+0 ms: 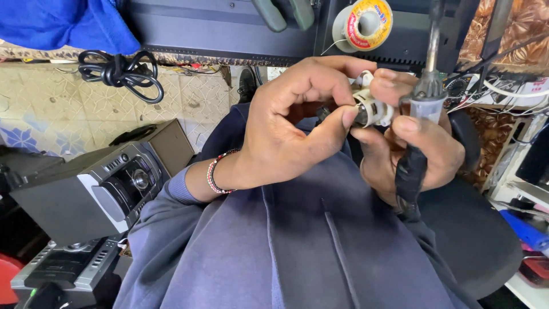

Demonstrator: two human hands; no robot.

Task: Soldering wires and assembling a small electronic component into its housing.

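Observation:
My left hand (291, 123) pinches a small white and grey motor-like part (372, 109) between thumb and fingers, held up in front of my chest. My right hand (414, 149) touches the same part with its fingertips and also grips a soldering iron (426, 91) by its clear and black handle, the metal shaft pointing up. A beaded bracelet (215, 174) circles my left wrist. The tip of the iron is hidden beyond the top of the view.
A spool of solder wire (363, 24) sits on the dark shelf above. A coiled black cable (120, 71) lies on the patterned floor at left. Grey stereo units (97, 191) stand at lower left. Cables and gear crowd the right side (514, 86).

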